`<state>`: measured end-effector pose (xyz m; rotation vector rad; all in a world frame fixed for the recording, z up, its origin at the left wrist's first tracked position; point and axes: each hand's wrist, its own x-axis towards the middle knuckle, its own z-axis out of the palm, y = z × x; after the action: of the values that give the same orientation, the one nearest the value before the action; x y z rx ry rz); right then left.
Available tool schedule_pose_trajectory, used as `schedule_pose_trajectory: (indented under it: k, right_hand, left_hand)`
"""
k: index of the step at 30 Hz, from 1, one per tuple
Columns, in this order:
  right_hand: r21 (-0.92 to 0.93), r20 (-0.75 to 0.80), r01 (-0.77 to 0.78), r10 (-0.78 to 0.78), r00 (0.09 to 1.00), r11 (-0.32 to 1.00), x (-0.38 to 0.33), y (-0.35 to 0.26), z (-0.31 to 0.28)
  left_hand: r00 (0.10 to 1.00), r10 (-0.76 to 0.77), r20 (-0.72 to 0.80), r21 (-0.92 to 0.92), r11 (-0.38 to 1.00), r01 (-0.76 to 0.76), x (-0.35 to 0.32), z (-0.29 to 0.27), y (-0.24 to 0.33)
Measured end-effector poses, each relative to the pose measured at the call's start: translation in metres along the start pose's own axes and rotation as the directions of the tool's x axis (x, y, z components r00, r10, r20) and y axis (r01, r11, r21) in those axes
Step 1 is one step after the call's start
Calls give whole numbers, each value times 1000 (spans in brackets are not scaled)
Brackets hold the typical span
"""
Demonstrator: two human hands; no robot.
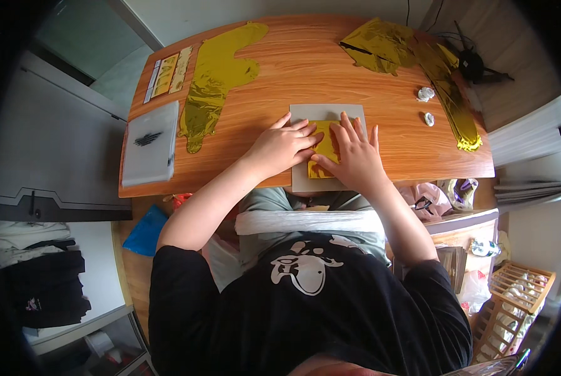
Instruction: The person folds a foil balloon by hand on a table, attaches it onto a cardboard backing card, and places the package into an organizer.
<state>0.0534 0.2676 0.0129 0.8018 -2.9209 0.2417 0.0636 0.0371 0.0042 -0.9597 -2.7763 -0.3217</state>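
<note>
Gold foil point(325, 150), one small folded piece, lies on one grey board point(328, 113) at the near edge of the wooden table point(330, 62), straight ahead of us. We count two larger gold foil shapes further off: one long flat one point(215, 78) to our left, and one crumpled one point(412, 56) trailing down the right side. Two small round silvery bits point(426, 94) sit near that right shape. One white plastic packet point(150, 144) rests at the left edge, with one strip of gold stickers point(168, 74) beyond it.

Both our forearms reach forward from the lower edge and angle inward to meet over the board. Our left hand point(280, 145) lies palm down, fingers nearly straight and close together, tips pressing on the foil's left edge. Our right hand point(354, 156) is flat too, fingers spread a little and stretched forward, covering the foil's right part, thumb tucked at its lower edge. Neither hand grips anything; both only press down.
</note>
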Motion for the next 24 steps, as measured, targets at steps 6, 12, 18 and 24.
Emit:
schedule_pose_trajectory:
  k: [6,12,18,24]
  right_hand:
    - [-137,-39,233,-240,970,963,9,1,-12]
    - [91,-82,278,-271,959,956,7,16,9]
    - [75,-66,271,-266,962,960,5,16,7]
    - [61,-63,287,-284,957,956,8,13,7]
  left_hand:
    - [997,-41,65,-103,994,47,-2,-1,-1]
    - [994,-43,96,-83,995,51,-7,-7,5]
    - [978,-39,206,-3,999,41,-12,-11,10]
    - [973,-40,229,-86,994,61,-17,-11,-4]
